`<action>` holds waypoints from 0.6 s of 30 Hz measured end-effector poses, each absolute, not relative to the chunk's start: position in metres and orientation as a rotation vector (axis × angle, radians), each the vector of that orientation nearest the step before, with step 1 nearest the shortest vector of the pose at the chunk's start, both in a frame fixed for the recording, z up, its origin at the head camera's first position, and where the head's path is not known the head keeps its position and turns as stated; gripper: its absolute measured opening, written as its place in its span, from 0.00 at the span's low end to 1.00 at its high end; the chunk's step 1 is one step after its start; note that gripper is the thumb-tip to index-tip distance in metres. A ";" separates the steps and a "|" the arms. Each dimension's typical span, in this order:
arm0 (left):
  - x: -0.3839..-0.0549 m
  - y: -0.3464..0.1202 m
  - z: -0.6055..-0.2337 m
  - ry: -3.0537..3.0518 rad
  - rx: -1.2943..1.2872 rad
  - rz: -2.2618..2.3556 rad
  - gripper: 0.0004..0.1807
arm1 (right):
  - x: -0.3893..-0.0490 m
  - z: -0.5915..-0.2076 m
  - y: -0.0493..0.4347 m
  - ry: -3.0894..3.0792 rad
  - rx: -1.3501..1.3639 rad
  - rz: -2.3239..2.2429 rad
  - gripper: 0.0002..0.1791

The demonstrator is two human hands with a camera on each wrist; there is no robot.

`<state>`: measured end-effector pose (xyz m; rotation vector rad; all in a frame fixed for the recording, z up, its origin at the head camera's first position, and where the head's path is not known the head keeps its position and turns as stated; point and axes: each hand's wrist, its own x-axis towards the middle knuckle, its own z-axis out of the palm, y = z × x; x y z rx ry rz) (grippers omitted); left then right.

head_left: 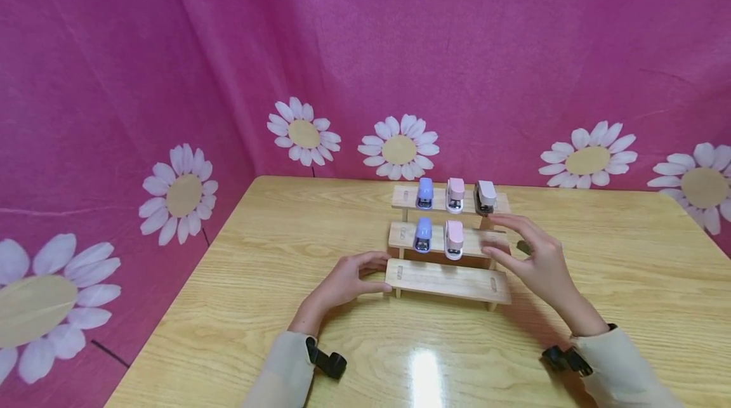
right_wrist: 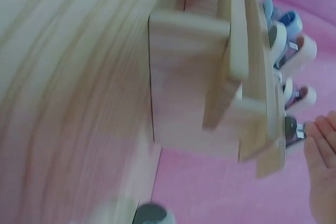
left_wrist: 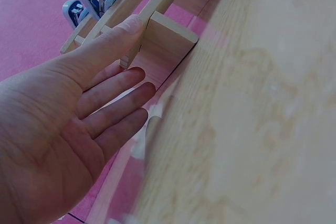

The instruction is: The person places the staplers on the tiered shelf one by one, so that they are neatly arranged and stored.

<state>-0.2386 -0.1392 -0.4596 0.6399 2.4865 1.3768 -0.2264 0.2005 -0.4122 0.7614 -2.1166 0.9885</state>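
Observation:
A three-step wooden stand holds several mini staplers. On its top step are a purple stapler, a pink stapler and a white stapler with a dark base. The middle step carries another purple stapler and another pink stapler. My left hand pinches the left end of the bottom step between thumb and index finger, its other fingers extended. At the stand's right side, my right hand has its fingers spread, index fingertip close below the white stapler, nothing in its grasp.
A small dark-and-light object lies on the wooden table right of the stand, partly behind my right hand in the head view. A pink cloth with white daisies hangs behind the table and along its left side.

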 end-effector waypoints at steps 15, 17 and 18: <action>-0.237 -0.138 -0.459 2.465 0.680 1.428 0.31 | -0.233 -0.426 0.265 -2.215 0.607 0.993 0.34; -0.237 -0.138 -0.458 2.464 0.683 1.436 0.31 | -0.235 -0.427 0.271 -2.238 0.599 0.995 0.33; -0.237 -0.138 -0.458 2.464 0.682 1.437 0.31 | -0.236 -0.428 0.274 -2.248 0.597 0.994 0.32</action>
